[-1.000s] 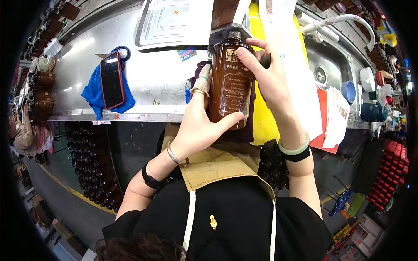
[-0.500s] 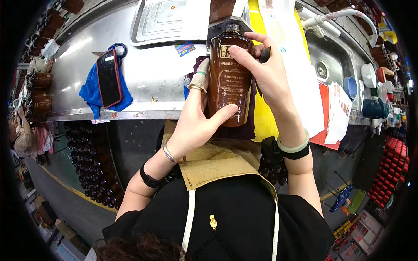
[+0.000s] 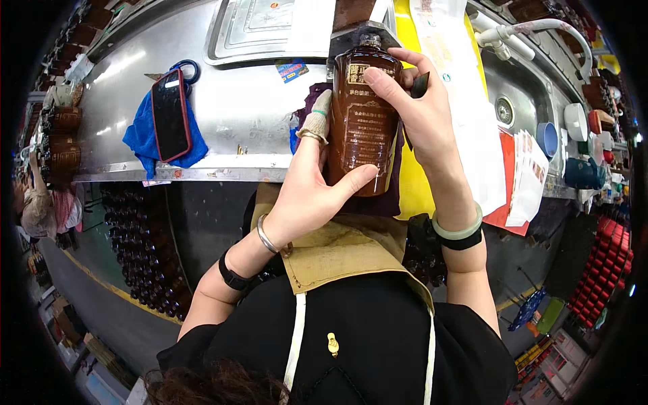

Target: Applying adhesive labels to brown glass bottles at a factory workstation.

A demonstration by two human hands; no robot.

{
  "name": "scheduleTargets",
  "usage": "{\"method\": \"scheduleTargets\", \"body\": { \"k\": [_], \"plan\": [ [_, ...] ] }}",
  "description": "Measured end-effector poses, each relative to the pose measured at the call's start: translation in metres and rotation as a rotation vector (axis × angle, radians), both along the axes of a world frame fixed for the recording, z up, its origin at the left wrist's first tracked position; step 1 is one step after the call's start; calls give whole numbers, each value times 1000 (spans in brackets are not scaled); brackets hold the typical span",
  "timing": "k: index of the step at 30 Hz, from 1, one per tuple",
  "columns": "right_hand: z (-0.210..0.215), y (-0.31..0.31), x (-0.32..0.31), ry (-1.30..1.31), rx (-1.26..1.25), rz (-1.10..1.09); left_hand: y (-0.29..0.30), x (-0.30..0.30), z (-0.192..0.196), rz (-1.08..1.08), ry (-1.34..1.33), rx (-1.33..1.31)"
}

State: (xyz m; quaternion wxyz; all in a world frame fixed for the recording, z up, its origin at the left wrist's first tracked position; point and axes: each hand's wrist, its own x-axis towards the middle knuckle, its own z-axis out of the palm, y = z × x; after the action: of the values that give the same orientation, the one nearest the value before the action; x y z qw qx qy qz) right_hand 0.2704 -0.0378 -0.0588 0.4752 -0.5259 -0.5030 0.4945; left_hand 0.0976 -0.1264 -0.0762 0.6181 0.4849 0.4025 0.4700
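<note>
A tall brown glazed bottle (image 3: 363, 118) with a printed label stands upright in front of my chest, over the front edge of a steel counter (image 3: 243, 115). My left hand (image 3: 310, 192) cups its lower body, thumb across the front, with a bandaged finger along its left side. My right hand (image 3: 415, 111) grips the bottle's shoulder from the right and also pinches a small dark object (image 3: 420, 84) between its fingers. A purple cloth (image 3: 391, 182) hangs behind the bottle.
A phone (image 3: 170, 113) lies on a blue cloth (image 3: 145, 138) at the counter's left. A steel tray (image 3: 260, 27) sits behind. A yellow sheet (image 3: 415, 182), papers (image 3: 530, 179) and a sink with cups (image 3: 547, 138) lie right. Dark bottles (image 3: 145, 256) fill crates below.
The bottle and both hands have shifted slightly up and away from me. My grip on it stays the same.
</note>
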Motion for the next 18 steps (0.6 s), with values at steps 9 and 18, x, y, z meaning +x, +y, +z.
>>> {"method": "scheduleTargets", "body": {
  "k": [9,18],
  "plan": [
    [-2,-2,3,-60,6,-26,-1,1,2,-6,-9,-10],
    [3,-1,8,13,-32,35,-3,-8,4,6,-181,-103]
  ]
}}
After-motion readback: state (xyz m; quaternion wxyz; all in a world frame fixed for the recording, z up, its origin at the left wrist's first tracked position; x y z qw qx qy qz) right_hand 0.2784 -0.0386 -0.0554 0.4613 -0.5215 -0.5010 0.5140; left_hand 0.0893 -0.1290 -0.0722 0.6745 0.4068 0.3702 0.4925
